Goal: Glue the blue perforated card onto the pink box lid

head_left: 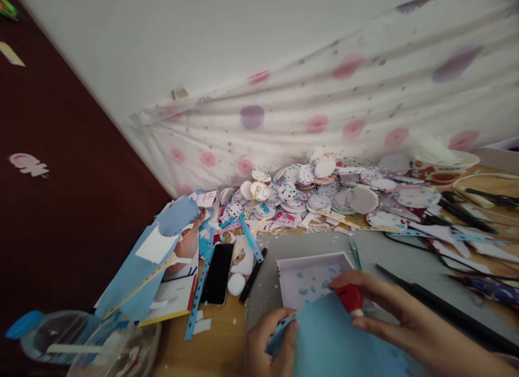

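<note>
My left hand (270, 342) pinches the left edge of a light blue sheet of paper (336, 339); a row of small punched holes shows along that edge. My right hand (395, 309) grips a small red craft punch (350, 298) between thumb and fingers, at the sheet's upper right edge. Whether the punch bites the paper is hard to see. Just beyond the sheet, a shallow white box (287, 271) holds several small blue paper bits. The lower part of the sheet runs out of view.
A heap of white paper discs (320, 201) lies along the curtained wall. To the left are a phone (218, 274), a black pen (253, 275), blue paper (133, 279) and a plastic bottle (57, 336). On the right lie a long black tool (441, 306) and cables.
</note>
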`<state>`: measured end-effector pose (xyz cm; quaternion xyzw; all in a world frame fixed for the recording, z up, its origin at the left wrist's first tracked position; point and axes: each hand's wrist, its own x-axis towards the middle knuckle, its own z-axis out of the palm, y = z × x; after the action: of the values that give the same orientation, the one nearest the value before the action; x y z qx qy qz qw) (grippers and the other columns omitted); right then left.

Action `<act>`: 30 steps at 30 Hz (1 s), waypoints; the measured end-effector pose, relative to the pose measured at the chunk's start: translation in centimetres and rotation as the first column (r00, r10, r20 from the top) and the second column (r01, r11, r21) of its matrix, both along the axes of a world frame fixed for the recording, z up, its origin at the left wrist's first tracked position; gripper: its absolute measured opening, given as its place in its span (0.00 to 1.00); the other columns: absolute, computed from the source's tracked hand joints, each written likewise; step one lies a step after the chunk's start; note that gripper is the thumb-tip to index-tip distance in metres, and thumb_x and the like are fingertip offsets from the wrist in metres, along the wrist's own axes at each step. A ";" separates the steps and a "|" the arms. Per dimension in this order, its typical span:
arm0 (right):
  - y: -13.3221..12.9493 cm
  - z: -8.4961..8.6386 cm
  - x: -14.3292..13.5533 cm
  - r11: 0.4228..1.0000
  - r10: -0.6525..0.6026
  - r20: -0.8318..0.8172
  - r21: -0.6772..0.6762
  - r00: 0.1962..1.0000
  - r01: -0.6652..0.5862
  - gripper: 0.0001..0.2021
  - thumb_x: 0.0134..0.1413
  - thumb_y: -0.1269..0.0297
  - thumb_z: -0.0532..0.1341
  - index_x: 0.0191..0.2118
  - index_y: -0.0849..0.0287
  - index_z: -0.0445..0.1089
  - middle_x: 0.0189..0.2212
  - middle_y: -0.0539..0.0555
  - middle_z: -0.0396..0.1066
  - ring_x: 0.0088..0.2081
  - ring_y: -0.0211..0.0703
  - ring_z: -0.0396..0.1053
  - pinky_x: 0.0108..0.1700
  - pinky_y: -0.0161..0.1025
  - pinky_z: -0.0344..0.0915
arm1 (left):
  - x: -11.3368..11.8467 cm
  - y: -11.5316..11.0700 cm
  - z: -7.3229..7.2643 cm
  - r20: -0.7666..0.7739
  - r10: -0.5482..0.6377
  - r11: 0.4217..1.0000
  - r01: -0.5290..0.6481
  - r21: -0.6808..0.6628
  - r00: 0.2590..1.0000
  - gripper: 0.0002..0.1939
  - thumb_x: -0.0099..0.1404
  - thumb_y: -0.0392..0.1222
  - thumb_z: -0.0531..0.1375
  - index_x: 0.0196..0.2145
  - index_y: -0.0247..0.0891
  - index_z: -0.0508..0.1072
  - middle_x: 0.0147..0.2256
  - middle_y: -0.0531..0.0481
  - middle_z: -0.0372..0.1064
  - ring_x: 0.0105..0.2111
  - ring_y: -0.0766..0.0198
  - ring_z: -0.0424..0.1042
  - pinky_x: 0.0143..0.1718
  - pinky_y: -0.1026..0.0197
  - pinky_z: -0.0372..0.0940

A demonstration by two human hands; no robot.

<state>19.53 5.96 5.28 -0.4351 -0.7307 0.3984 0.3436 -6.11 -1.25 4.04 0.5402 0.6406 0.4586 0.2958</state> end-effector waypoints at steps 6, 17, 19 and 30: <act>1.1 0.9 -0.2 0.997 0.007 0.133 0.077 0.991 -0.017 0.22 0.55 0.49 0.67 0.54 0.49 0.74 0.50 0.57 0.79 0.50 0.56 0.77 0.51 0.47 0.75 | 0.6 0.7 2.0 0.012 -0.033 0.951 0.028 0.308 0.999 0.18 0.65 0.53 0.64 0.49 0.43 0.75 0.49 0.43 0.74 0.48 0.53 0.75 0.49 0.55 0.71; 1.7 0.4 -3.1 0.971 0.238 0.109 -0.038 0.965 -0.235 0.37 0.52 0.64 0.67 0.67 0.51 0.54 0.54 0.59 0.74 0.54 0.52 0.73 0.56 0.47 0.69 | 2.8 7.0 5.4 0.026 -0.450 0.891 0.451 -0.055 0.893 0.12 0.56 0.34 0.68 0.40 0.36 0.76 0.39 0.47 0.75 0.37 0.59 0.74 0.41 0.57 0.69; 2.2 -0.5 -2.5 0.984 0.173 0.066 -0.056 0.983 -0.169 0.37 0.52 0.60 0.67 0.67 0.51 0.56 0.53 0.58 0.75 0.54 0.52 0.73 0.56 0.48 0.70 | 2.3 7.7 4.8 0.226 -0.421 0.892 0.446 -0.074 0.878 0.09 0.60 0.40 0.67 0.37 0.35 0.76 0.36 0.47 0.75 0.35 0.61 0.74 0.39 0.58 0.69; 3.8 -0.5 -3.0 0.997 0.055 0.071 -0.051 0.996 -0.051 0.20 0.64 0.45 0.55 0.29 0.52 0.75 0.24 0.50 0.75 0.28 0.45 0.73 0.30 0.37 0.69 | 0.6 12.2 3.5 0.809 -0.178 0.835 0.522 -0.177 0.560 0.25 0.55 0.56 0.72 0.41 0.33 0.78 0.34 0.48 0.74 0.33 0.65 0.75 0.40 0.59 0.72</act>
<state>16.56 9.72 4.77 -0.4379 -0.7438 0.4094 0.2955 -5.51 10.94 7.55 0.3407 0.4087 0.4321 0.7282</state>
